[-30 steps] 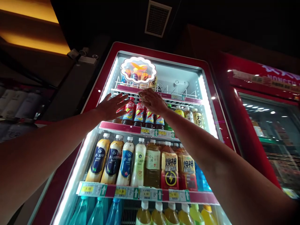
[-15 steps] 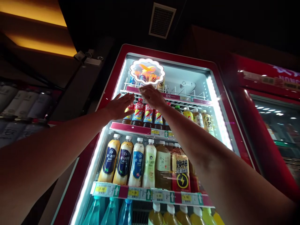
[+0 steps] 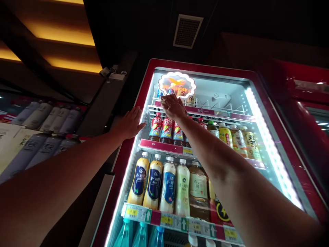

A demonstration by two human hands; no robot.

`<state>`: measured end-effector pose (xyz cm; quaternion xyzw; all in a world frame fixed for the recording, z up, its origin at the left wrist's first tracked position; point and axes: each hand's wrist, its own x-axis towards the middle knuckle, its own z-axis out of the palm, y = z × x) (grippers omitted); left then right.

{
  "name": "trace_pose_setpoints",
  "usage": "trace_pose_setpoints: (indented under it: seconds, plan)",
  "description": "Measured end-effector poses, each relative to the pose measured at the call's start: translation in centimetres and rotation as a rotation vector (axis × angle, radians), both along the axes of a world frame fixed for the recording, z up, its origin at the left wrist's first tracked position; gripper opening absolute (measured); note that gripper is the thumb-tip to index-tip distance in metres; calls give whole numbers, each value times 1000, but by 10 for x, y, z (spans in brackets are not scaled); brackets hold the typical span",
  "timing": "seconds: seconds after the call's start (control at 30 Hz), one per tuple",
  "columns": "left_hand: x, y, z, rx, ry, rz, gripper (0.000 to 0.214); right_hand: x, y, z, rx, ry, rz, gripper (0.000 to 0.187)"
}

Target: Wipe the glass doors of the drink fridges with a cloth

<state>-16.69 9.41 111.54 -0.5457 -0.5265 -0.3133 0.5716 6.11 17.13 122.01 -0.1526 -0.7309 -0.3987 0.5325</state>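
I look up into a lit red drinks fridge [image 3: 144, 103]. My right hand [image 3: 172, 107] reaches up to the front rail of the top wire shelf [image 3: 205, 111], fingers curled at the rail just under a glowing scalloped sign [image 3: 177, 84]; whether it grips anything is hidden. My left hand [image 3: 131, 122] is flat and open against the fridge's left frame, fingers together. Red-labelled bottles [image 3: 166, 130] stand on the second shelf just below my right hand.
The third shelf holds several yellow and white bottles [image 3: 154, 181] above price tags [image 3: 167, 219]. Blue bottles [image 3: 140, 236] stand at the bottom. The open fridge door [image 3: 102, 103] hangs at left, with a shelf of grey bottles [image 3: 48, 120] beyond. A second red fridge [image 3: 308, 113] stands at right.
The view swung left, so the fridge sits further right. My left hand slid from in front of the second-shelf bottles out to the left frame. My right hand stayed at the top shelf rail.
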Motion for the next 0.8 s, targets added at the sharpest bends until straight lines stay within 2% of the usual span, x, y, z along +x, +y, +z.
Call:
trace_pose_setpoints:
  seconds: [0.07,0.2,0.3,0.43,0.53,0.67,0.73,0.8]
  plan:
    - [-3,3,0,25,16,-19,82,-14,-2,-1,39,11,12,50]
    - [-6,7,-2,42,37,-61,83,-44,-4,-7,228,-229,67,52]
    - [-7,9,-3,61,40,-104,88,-53,-2,12,172,-203,81,56]
    - [-10,13,-5,71,45,-159,93,-71,-6,47,22,32,113,54]
    - [-12,15,-5,80,53,-195,93,-94,-17,43,6,37,137,52]
    - [-14,16,-5,88,76,-194,94,-110,-30,21,127,-183,140,46]
    - [-16,17,-5,95,91,-191,93,-104,-31,26,118,-211,133,45]
    - [-18,18,-4,98,93,-198,92,-93,-30,43,21,-123,95,46]
